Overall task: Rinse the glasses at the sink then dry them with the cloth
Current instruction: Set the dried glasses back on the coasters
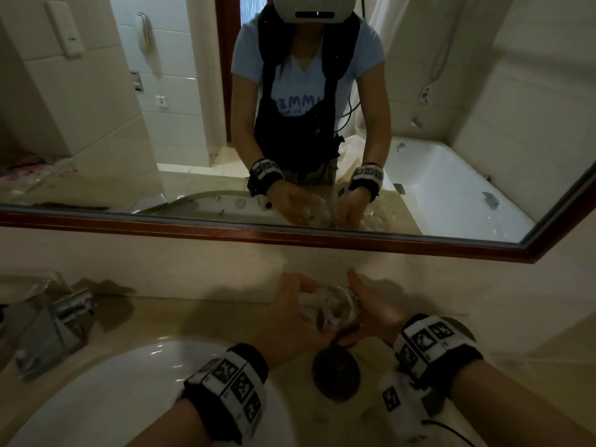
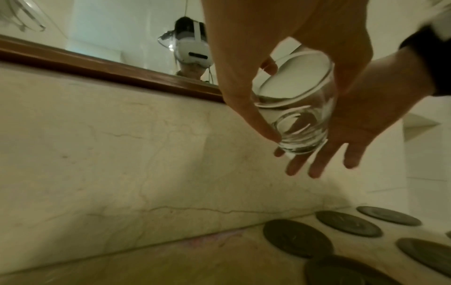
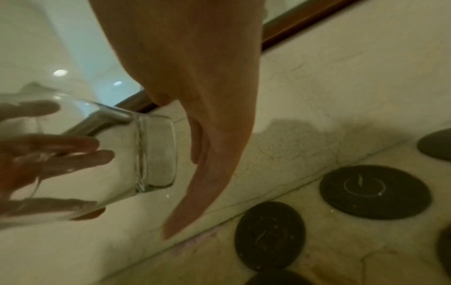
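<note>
Over the marble counter, just right of the sink, a clear drinking glass [image 1: 337, 309] is held tipped on its side. My left hand [image 1: 290, 321] grips it, the thumb [image 2: 258, 119] running along one side and the fingers curled round the other. In the left wrist view the glass [image 2: 300, 115] shows its open rim and thick base. My right hand [image 1: 374, 312] lies against the far side with straight fingers [image 2: 317, 164]. The right wrist view has the glass [image 3: 156, 152] base-on beside my right thumb [image 3: 207, 192], with the left fingers [image 3: 61, 142] seen through it.
The white sink basin [image 1: 113, 398] lies at the lower left, with a chrome tap [image 1: 48, 327] behind it. Several dark round coasters [image 3: 373, 190] lie on the counter below the hands; one coaster [image 1: 335, 371] shows in the head view. A wood-framed mirror [image 1: 290, 233] runs above the marble backsplash.
</note>
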